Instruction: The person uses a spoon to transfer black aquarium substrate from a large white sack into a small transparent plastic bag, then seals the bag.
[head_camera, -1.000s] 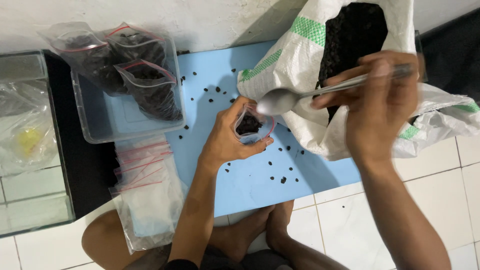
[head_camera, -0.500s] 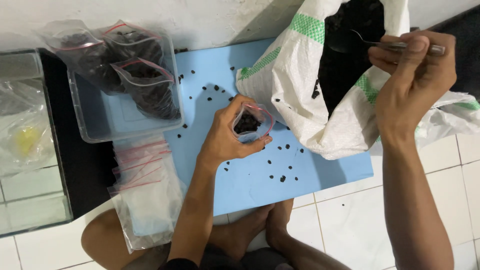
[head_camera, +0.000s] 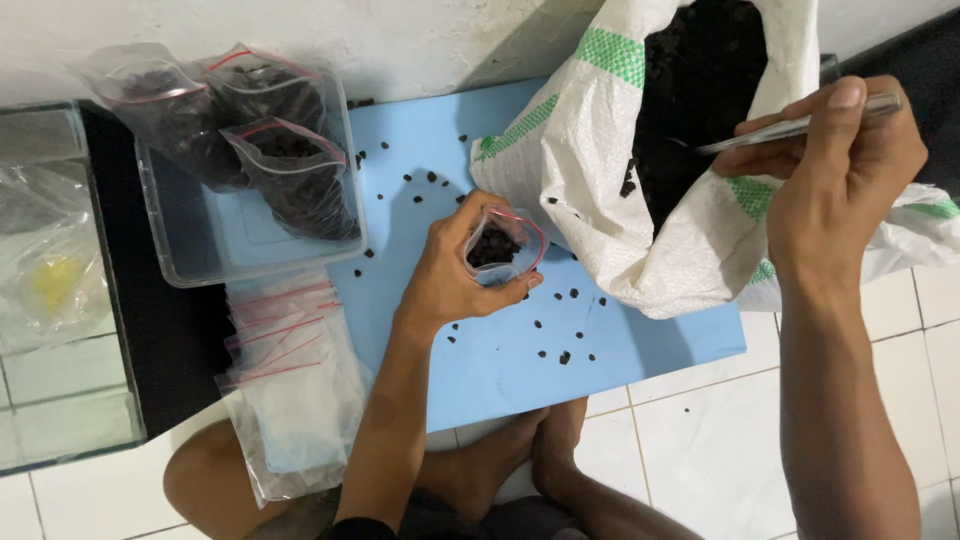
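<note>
Here, largest first:
Sack: white woven sack (head_camera: 640, 210) with green bands lies open on the blue surface (head_camera: 500, 380), dark pellets inside.
Tub: clear tub (head_camera: 215, 235) holds filled zip bags (head_camera: 290, 170) — done, by the look of it.
Empties: flat stack of empty bags (head_camera: 290, 370) waits unfilled.
Left hand (head_camera: 450, 275): curled around a small open bag (head_camera: 500, 245), partly filled.
Right hand (head_camera: 850, 170): pinching a spoon (head_camera: 790, 128) — bowl down in the sack.
Spill: loose pellets (head_camera: 560, 350) scattered.

Three filled zip bags (head_camera: 285, 175) sit in one clear tub (head_camera: 200, 250). One small bag (head_camera: 500, 245), one spoon (head_camera: 790, 125), one white sack (head_camera: 610, 190), two hands.
</note>
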